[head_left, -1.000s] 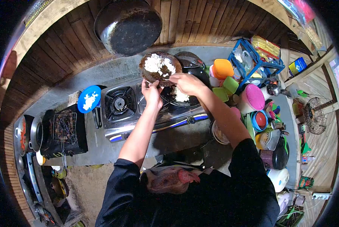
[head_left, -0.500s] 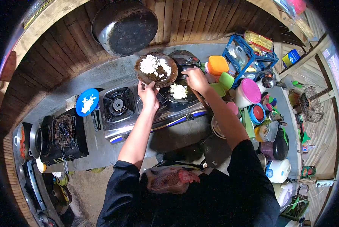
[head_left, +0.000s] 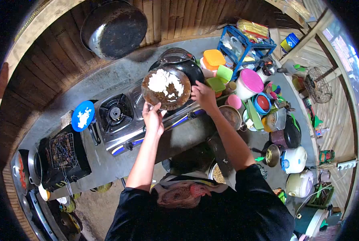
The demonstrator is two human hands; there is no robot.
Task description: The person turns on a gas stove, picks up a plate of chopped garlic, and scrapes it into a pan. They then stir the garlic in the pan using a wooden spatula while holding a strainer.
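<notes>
My left hand [head_left: 153,119] is closed on the near edge of a round brown plate [head_left: 150,97], thumb on the rim. White clumps that look like rice [head_left: 163,82] lie on the plate, which is held over the stove. Behind and below it is a black wok [head_left: 196,73], its inside mostly hidden by the plate. My right hand [head_left: 204,96] is beside the plate's right edge and the wok, fingers curled; what they hold is hidden. To the left, a blue plate [head_left: 76,120] bears more white clumps.
A gas burner [head_left: 116,113] lies left of the wok. A wire grill rack [head_left: 62,150] stands further left. Coloured tubs, including a pink-lidded one [head_left: 252,81], and a blue crate [head_left: 227,54] crowd the right side. A large pan [head_left: 121,34] hangs on the wall.
The brown plate now covers the place where white food showed in the pan. My right hand has come down beside the plate. The camera view has shifted.
</notes>
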